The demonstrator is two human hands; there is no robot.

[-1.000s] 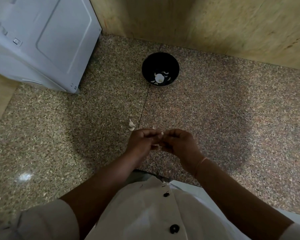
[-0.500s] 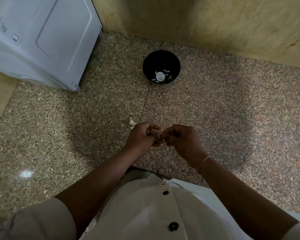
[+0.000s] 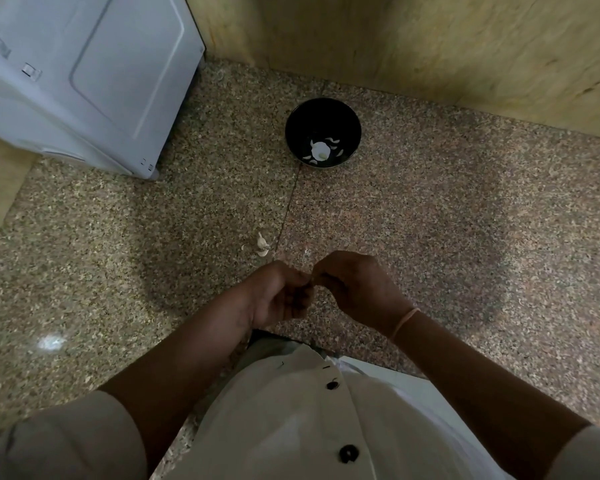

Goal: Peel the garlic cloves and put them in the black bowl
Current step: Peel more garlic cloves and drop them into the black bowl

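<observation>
The black bowl [image 3: 323, 132] stands on the speckled granite counter near the back wall, with several pale garlic pieces [image 3: 321, 151] in its bottom. My left hand [image 3: 278, 292] and my right hand [image 3: 355, 289] meet fingertip to fingertip low in the middle of the view, fingers curled round a small garlic clove that is almost wholly hidden between them. A few whitish cloves or bits of skin [image 3: 262, 244] lie on the counter just beyond my left hand.
A white appliance [image 3: 84, 74] fills the back left corner. A yellowish stone wall [image 3: 430, 46] runs along the back. A seam [image 3: 290, 206] in the granite runs from the bowl toward my hands. My white buttoned shirt [image 3: 309, 420] covers the near edge.
Both hands stay pressed together over the clove and have turned slightly; my left palm now faces more upward. The bowl and loose pieces have not moved.
</observation>
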